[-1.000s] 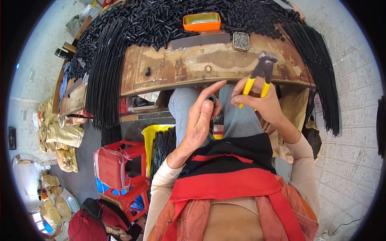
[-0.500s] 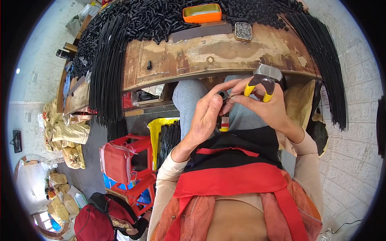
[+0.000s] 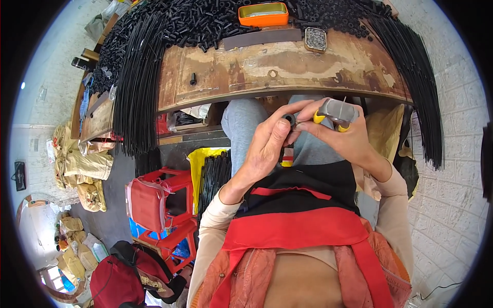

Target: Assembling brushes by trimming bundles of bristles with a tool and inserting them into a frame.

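Over my lap, just off the table's near edge, my left hand [image 3: 267,141] is closed around a short black tube [image 3: 289,119] with its round open end showing. My right hand [image 3: 343,139] carries pincers [image 3: 337,110] with a grey metal head and yellow grips, the head pointing up and away from the tube. Its thumb and forefinger meet at the tube's side, apparently on something thin that is too small to make out. The fingertips of both hands nearly touch, and the pincers' handles are mostly hidden in my right palm.
The worn wooden table [image 3: 215,77] bears a heap of black tubes [image 3: 190,23], an orange tin [image 3: 263,14], a grey strip [image 3: 262,39], a small box of metal bits [image 3: 315,39] and one lone tube [image 3: 193,79]. Black rod bundles [image 3: 136,87] overhang its edge. Red stools [image 3: 149,203] stand left.
The pincers have tilted in my right hand, their jaws now seen more from the end and the yellow grips less visible. My left hand keeps hold of the tube, and the view has shifted slightly.
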{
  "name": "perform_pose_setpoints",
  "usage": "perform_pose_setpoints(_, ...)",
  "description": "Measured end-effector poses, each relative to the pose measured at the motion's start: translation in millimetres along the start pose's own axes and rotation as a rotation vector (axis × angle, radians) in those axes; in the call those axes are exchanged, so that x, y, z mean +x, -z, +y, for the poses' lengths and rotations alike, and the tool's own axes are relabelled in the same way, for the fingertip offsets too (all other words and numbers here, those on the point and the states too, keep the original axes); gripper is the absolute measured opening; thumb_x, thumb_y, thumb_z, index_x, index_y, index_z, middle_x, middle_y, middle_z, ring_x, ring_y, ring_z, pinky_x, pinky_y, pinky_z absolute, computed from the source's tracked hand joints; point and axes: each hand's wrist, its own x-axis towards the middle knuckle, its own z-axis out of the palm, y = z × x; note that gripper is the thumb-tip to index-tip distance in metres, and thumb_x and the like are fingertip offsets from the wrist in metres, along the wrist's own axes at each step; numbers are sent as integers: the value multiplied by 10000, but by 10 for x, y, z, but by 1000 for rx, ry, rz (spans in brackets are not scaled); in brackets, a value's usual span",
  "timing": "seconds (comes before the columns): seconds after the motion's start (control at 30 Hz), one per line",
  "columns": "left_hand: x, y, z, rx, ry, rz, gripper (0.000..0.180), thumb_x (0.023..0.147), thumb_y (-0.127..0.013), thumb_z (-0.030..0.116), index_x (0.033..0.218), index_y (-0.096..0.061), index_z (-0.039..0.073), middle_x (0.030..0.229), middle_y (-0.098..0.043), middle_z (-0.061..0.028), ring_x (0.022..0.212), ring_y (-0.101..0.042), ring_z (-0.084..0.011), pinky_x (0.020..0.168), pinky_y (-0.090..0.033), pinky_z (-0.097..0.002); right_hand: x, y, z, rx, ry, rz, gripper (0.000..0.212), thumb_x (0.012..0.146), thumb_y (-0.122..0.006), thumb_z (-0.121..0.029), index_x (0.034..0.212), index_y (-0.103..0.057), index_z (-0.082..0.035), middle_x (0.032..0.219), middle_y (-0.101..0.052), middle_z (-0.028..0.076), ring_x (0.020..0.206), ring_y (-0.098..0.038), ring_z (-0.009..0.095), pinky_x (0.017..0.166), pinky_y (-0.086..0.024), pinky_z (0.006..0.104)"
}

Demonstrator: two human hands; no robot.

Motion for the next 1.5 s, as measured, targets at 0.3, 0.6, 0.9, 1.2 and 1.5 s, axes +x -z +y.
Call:
perform_pose_setpoints(0.3, 37, 76, -62, -98, 53, -10, 639, 1037, -339, 494, 1424, -401, -10, 814, -414, 33, 680, -298, -71, 599, -256, -213, 160, 4, 65, -299, 97, 30, 238, 816, -762, -83, 999, -628, -12, 863, -658, 18, 775, -593, 61, 687, -477, 231)
perform_pose_setpoints(0.6, 162, 322, -165, -64, 4, -34, 685, 1010, -291, 581, 1169, -510, -48, 689, -412, 12, 628, -334, -75, 593, -292, -238, -117, 185, -225, -277, -539, -318, 237, 964, -560, -155, 1105, -529, 33, 689, -605, 80, 556, -584, 124, 534, -449, 260)
perform_pose_setpoints(0.9, 130, 213, -115, 1, 63, -22, 567, 1030, -298, 543, 980, -506, 18, 685, -396, 34, 627, -315, -62, 565, -257, -228, -83, 357, -297, -353, -267, -411, 333, 985, -533, -205, 1223, -522, 28, 740, -659, 101, 583, -607, 165, 567, -462, 273)
perform_pose_setpoints(1.2, 73, 215, -112, -27, 63, -21, 543, 1029, -331, 528, 997, -516, 19, 694, -395, 37, 640, -305, -62, 575, -248, -223, 46, 340, -372, -257, -658, -548, 287, 1002, -510, -253, 839, -509, -17, 612, -554, 38, 496, -538, 104, 487, -429, 271)
perform_pose_setpoints(1.5, 128, 197, -30, -1, 89, -140, 593, 1017, -324, 563, 1028, -547, 14, 719, -402, 40, 653, -309, -61, 579, -260, -222, -49, 447, -622, -392, -646, -532, 349, 979, -535, -269, 1191, -557, 9, 695, -598, 131, 562, -595, 220, 559, -461, 353)
